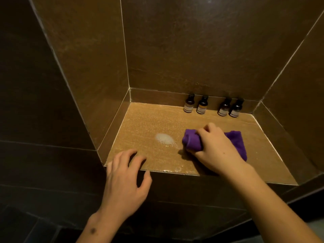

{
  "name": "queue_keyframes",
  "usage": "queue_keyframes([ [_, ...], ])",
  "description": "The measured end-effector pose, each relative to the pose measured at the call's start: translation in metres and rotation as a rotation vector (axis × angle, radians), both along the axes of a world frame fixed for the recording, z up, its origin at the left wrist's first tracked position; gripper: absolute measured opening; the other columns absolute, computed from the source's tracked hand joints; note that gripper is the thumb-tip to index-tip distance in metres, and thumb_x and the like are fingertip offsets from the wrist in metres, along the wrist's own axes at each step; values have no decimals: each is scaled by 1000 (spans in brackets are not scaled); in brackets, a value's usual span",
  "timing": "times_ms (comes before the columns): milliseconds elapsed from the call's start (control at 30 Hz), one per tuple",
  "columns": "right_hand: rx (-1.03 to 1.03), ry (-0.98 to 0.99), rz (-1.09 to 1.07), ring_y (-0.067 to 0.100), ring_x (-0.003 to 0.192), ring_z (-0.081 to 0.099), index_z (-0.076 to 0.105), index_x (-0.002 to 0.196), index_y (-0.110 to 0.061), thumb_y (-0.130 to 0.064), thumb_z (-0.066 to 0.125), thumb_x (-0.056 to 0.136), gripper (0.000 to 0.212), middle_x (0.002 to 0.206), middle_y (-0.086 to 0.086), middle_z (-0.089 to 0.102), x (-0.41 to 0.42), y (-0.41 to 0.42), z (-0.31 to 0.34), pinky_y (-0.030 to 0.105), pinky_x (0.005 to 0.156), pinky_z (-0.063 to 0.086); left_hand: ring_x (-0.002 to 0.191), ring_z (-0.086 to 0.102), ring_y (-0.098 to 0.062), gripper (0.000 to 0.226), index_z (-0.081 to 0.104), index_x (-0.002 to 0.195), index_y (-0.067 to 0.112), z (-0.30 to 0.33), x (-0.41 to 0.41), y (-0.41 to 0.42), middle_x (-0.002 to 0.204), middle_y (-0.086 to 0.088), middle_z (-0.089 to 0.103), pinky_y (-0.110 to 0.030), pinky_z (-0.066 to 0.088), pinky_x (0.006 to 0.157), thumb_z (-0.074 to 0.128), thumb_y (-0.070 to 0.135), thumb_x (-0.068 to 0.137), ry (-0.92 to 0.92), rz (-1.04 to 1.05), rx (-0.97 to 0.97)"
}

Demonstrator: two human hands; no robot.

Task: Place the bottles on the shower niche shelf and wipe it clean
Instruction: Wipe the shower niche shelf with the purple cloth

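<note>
Four small dark bottles (213,106) are seen standing upright along the back edge of the niche shelf (140,123), caps up, long axes vertical, against the back wall. They are grouped in two pairs: one pair near the middle of the back edge, the other toward the back right corner, with a gap between pairs.

A purple cloth (235,142) is bunched on the shelf, right of centre, its long axis running roughly left to right. It is gripped by the right hand (216,148), fingers curled round its left end, and is pressed onto the shelf.

A patch of white foam (164,138) is noted on the shelf just left of the cloth, apart from it.

The left hand (125,179) is held relaxed and holds nothing, fingers spread and resting at the front edge near the front left corner.

The shelf surface appears wet and glossy.
</note>
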State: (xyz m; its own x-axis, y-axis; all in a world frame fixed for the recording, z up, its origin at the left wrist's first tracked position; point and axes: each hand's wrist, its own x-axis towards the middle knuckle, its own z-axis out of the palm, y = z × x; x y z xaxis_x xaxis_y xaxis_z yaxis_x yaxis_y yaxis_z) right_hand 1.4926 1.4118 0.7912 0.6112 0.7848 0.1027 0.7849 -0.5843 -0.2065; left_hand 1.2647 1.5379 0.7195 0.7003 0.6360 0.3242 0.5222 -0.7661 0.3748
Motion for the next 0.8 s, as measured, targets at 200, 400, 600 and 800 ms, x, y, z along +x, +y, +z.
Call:
queue_keyframes([
  [200, -113, -46, 44, 26, 143, 28, 44, 142, -43, -74, 43, 84, 66, 157, -3, 35, 13, -22, 7, 54, 115, 23, 146, 33, -18, 45, 55, 134, 27, -3, 3, 6, 150, 0, 45, -43, 22, 121, 37, 47, 98, 25, -6, 51],
  [400, -3, 144, 109, 12, 152, 3, 15, 157, -36, -53, 61, 79, 92, 166, -6, 11, 11, -43, -9, 40, 122, 5, 151, 26, -19, 56, 45, 147, 28, -9, 1, 5, 159, -1, 38, -45, 17, 124, 20, 52, 102, 109, 21, 100],
  [600, 86, -100, -37, 23, 151, 7, 36, 151, -31, -32, 67, 85, 73, 164, 2, 19, -14, -18, -15, 52, 120, -1, 153, 22, -19, 57, 39, 151, 30, -11, 0, 8, 161, -1, 33, -44, 16, 124, 19, 54, 103, 135, 10, 124],
  [800, 452, 182, -29, 18, 106, 58, 57, 114, -32, -16, 57, 89, 29, 107, -7, 64, -22, 27, -7, 37, 81, 46, 156, 4, -20, 59, 24, 156, 32, -23, -14, 5, 168, -4, 13, -37, 2, 126, 19, 55, 102, 147, 45, 132],
])
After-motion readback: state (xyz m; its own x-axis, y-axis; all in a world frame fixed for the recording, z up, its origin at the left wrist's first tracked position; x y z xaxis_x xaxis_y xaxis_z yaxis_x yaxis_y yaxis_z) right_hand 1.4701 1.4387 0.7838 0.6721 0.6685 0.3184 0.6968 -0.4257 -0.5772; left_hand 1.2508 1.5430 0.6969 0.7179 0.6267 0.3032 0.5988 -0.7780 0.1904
